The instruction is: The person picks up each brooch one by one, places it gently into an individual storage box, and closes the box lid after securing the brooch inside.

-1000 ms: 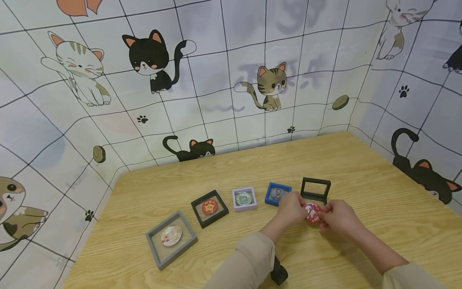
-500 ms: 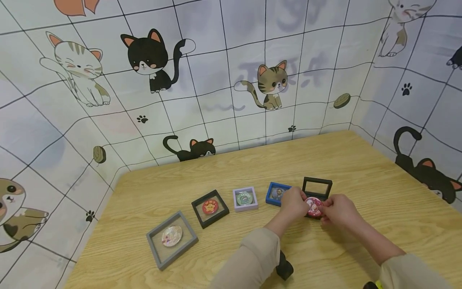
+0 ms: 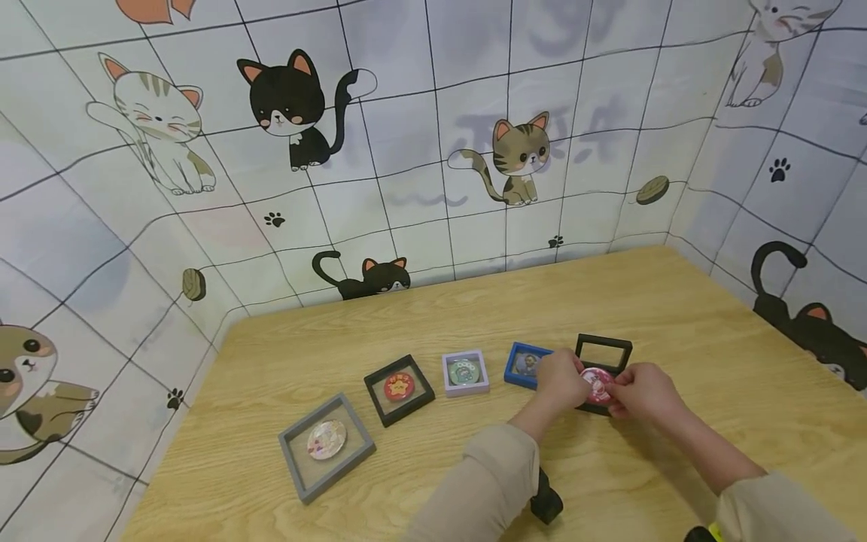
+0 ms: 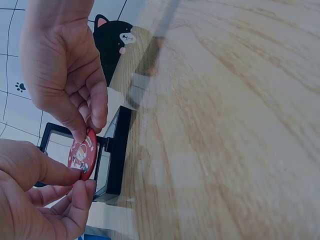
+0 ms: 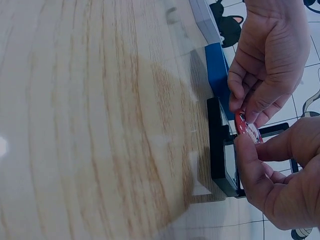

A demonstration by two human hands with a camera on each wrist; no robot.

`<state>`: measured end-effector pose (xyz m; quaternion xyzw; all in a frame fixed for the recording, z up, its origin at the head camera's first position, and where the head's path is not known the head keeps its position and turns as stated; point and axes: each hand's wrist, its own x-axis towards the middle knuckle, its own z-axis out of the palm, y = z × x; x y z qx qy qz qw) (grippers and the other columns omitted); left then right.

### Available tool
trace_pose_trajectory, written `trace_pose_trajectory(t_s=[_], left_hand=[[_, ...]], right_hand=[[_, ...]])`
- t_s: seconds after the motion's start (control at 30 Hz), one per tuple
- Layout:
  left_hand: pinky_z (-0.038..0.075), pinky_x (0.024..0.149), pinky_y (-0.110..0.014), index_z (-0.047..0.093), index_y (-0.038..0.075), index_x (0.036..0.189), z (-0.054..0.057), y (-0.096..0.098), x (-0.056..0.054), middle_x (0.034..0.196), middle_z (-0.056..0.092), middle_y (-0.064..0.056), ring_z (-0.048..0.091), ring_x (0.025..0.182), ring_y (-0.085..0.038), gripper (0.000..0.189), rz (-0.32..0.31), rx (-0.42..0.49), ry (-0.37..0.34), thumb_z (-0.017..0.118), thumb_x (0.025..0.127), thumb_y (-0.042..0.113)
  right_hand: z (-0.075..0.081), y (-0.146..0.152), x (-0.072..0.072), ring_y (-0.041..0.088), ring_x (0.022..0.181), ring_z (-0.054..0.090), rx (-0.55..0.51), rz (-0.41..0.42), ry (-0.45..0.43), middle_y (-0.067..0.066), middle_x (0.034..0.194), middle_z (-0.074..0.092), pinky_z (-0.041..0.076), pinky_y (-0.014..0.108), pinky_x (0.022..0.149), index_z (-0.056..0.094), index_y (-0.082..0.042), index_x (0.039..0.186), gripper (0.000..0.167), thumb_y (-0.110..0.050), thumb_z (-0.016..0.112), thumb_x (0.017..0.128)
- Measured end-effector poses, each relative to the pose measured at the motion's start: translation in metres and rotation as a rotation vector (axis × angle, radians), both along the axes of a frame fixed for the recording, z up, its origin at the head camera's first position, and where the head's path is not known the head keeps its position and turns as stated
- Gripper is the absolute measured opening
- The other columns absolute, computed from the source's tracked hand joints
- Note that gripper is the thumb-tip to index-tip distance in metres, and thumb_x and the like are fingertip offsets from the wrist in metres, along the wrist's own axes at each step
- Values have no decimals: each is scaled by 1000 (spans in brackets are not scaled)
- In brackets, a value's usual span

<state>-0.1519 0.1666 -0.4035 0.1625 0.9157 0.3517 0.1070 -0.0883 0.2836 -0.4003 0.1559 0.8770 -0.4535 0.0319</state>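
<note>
A round red badge (image 3: 597, 385) with a white printed figure is pinched at its edges between both hands. On its left side, the thumb and fingers of my left hand (image 3: 564, 382) grip the rim. My right hand (image 3: 649, 391) pinches the opposite side. Below the badge lies a hinged black display frame (image 4: 116, 155), its lid (image 3: 604, 352) raised behind. The right wrist view shows the badge (image 5: 248, 127) tilted above the frame's lower half (image 5: 220, 150); whether they touch I cannot tell. My hands cover part of the frame.
Left of the hands stand a blue frame (image 3: 518, 374), a lilac frame (image 3: 448, 376), another black frame (image 3: 379, 399) and a grey frame (image 3: 359, 429), each containing a round badge. A wooden table (image 3: 474, 467) bears them. Walls printed with cats rise behind and at the sides.
Both hands have carried the red badge away from the body, from in front of the black frame to over its lower half. The view has shifted slightly.
</note>
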Motion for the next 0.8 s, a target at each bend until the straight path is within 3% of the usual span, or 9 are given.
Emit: trace_pose_trajectory(t_s=[0.23, 0.37, 0.8], left_hand=[[35, 55, -19, 56, 11, 73, 0, -1, 1, 66, 49, 3, 44, 65, -9, 19, 14, -28, 37, 74, 65, 8], [36, 54, -19, 56, 11, 74, -1, 0, 2, 67, 48, 3, 44, 64, -9, 21, 18, -31, 12, 74, 64, 6], [36, 52, -18, 57, 14, 70, -1, -3, -1, 64, 50, 5, 47, 63, -8, 19, 47, -89, 68, 74, 64, 11]], right_hand=[[0, -1, -3, 16, 53, 62, 36, 16, -10, 12, 67, 59, 51, 29, 53, 48, 14, 82, 15, 0, 53, 85], [-2, 0, -2, 17, 53, 63, 52, 30, -14, 11, 67, 60, 51, 29, 53, 49, 14, 82, 16, 0, 52, 85], [-4, -6, -6, 13, 55, 61, -13, 23, -23, 13, 69, 59, 51, 26, 54, 46, 17, 87, 16, 2, 50, 86]])
